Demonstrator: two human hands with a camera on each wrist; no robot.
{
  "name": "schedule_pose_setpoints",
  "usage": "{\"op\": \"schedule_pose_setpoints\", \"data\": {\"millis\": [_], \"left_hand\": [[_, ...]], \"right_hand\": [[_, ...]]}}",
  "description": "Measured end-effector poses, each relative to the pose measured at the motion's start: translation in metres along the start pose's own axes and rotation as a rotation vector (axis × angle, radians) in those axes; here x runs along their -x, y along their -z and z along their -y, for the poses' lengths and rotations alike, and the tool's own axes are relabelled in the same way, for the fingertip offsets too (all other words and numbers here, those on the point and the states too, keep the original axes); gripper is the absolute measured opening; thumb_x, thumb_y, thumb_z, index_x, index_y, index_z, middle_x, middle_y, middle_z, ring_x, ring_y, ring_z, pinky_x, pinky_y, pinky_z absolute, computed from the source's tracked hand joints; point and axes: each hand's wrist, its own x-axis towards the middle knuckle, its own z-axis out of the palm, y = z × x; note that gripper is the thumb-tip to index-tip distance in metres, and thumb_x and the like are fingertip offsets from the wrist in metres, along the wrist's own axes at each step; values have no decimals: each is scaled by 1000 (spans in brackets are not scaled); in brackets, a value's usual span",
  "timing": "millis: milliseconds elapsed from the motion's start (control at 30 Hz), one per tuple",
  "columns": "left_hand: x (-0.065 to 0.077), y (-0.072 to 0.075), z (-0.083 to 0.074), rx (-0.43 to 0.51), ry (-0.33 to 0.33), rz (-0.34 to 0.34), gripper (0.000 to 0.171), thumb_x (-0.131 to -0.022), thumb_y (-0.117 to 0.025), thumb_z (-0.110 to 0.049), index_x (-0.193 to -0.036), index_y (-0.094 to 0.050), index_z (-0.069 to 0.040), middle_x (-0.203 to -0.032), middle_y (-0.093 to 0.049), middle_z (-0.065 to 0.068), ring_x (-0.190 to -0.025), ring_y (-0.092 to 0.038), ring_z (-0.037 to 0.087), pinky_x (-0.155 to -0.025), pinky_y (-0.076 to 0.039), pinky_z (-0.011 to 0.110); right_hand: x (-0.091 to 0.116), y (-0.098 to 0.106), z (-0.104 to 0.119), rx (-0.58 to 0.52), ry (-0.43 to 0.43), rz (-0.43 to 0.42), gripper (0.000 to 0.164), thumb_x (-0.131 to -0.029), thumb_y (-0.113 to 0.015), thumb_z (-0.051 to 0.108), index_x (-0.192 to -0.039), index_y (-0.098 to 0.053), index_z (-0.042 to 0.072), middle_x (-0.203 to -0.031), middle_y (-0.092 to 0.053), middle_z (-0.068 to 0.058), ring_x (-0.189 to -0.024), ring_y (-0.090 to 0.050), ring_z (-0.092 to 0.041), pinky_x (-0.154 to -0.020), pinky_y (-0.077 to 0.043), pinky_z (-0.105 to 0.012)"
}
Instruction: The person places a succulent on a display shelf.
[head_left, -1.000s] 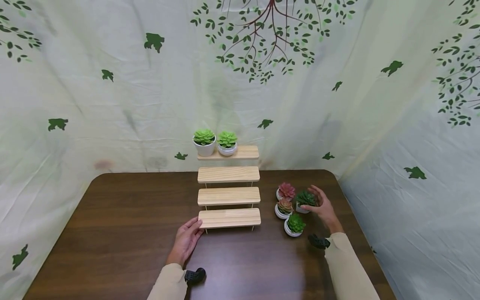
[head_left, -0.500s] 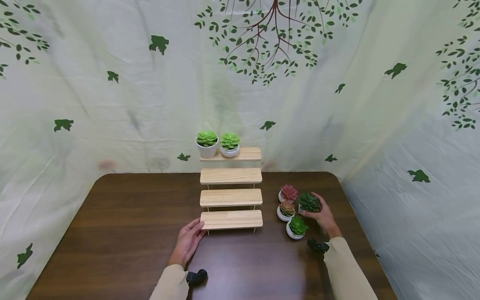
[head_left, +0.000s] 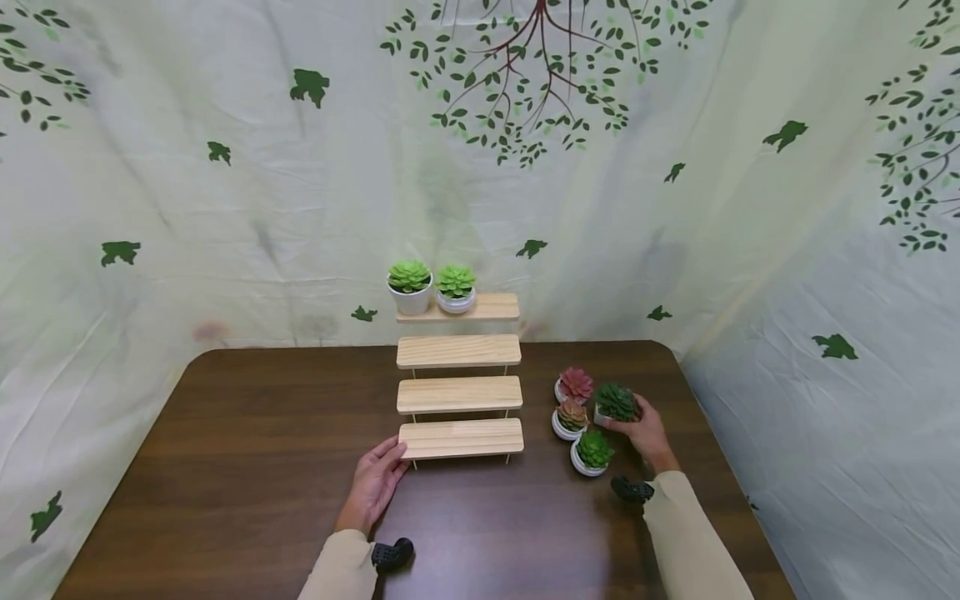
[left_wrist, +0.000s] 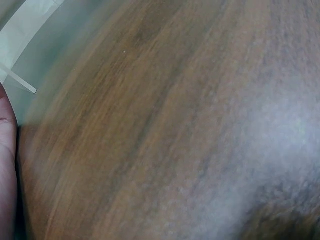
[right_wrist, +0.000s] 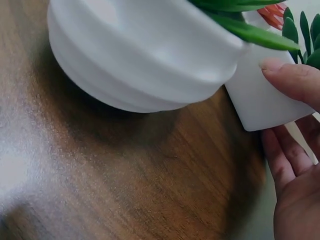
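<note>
My right hand (head_left: 642, 433) holds a dark green succulent (head_left: 617, 402) in a white pot (right_wrist: 265, 90), thumb against its side and fingers curled about its base. Close beside it are a red succulent (head_left: 576, 383), a reddish-brown one (head_left: 572, 414) and a bright green one (head_left: 594, 450), all in white pots. The bright green plant's ribbed pot (right_wrist: 140, 55) looms large in the right wrist view. My left hand (head_left: 372, 485) grips the left end of the lowest step on a tiered wooden stand (head_left: 461, 439). Only a strip of that hand shows in the left wrist view.
Two light green succulents in white pots, a left one (head_left: 410, 287) and a right one (head_left: 456, 288), stand on the stand's top step. The brown table (head_left: 262, 467) has rounded back corners. A leaf-patterned cloth (head_left: 247, 208) hangs behind it and along the right.
My right hand has come down around the dark green succulent's pot, its raised fingers closing on it. The left hand stays at the stand. The head view shifts slightly.
</note>
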Motion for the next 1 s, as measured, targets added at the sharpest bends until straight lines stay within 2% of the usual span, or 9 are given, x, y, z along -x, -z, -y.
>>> {"op": "schedule_pose_setpoints", "data": {"millis": [133,433,700,800,900,1000], "left_hand": [[0,1,0,7,0,-1,25,-94,-53,7,-91,-69,-12,-94,-66,3,-84,-65,12,-78,-53,25],[1,1,-2,9,-18,52,27,-95,-50,8,-92,-69,-11,-94,-66,2,-83,-65,10,-76,-53,23],[1,-1,-3,18,-10,55,27,-95,-49,9,-92,-69,-10,-94,-66,2,-84,-65,10,-78,-52,23],[1,-1,-3,4,-7,45,28,-95,-49,8,-92,-69,-11,-95,-66,2,-85,-65,10,-78,-52,24],[1,-1,-3,-7,8,28,27,-96,-49,7,-92,-69,-11,-96,-66,2,-86,-65,10,-78,-52,24],[0,-1,-3,-7,15,21,26,-95,-50,8,-93,-68,-10,-95,-66,2,-85,-64,10,-78,-52,24]], "right_hand": [[0,-1,1,-20,5,-20,72,-80,-76,2,-140,-37,-4,-140,-42,-28,-131,-38,-40,-109,-30,-52],[2,1,9,-121,-8,-43,71,-81,-73,-3,-142,-37,-3,-142,-42,-26,-132,-39,-36,-109,-32,-48],[4,5,27,-115,12,-45,71,-83,-74,4,-143,-36,0,-141,-44,-24,-129,-43,-32,-105,-38,-45],[4,6,36,-109,25,-50,71,-83,-75,7,-143,-37,1,-140,-45,-22,-128,-44,-31,-102,-42,-39],[7,5,49,-110,44,-58,71,-82,-76,7,-142,-39,1,-139,-47,-23,-126,-46,-31,-93,-46,-27],[5,3,57,-116,66,-58,69,-82,-76,6,-141,-40,1,-137,-48,-22,-125,-47,-31,-91,-47,-25]]}}
